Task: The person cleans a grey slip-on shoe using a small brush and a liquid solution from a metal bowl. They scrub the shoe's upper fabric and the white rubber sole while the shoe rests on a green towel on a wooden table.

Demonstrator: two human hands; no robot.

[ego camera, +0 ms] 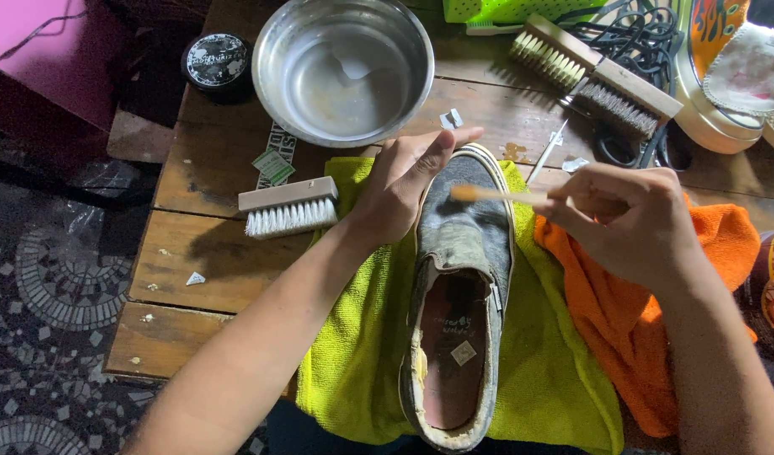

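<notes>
Left hand [400, 190] lies open on grey shoe [463, 244], right hand [627, 223] pinches wooden stick [496, 195]

A worn grey slip-on shoe [459, 295] lies on a yellow-green cloth [357, 362]; the left hand [400, 190] steadies its toe while the right hand [627, 223] holds what looks like a toothbrush [496, 195] over it

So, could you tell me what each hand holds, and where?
Right hand grips a thin brush by its handle; left hand steadies the shoe at its toe.
</notes>
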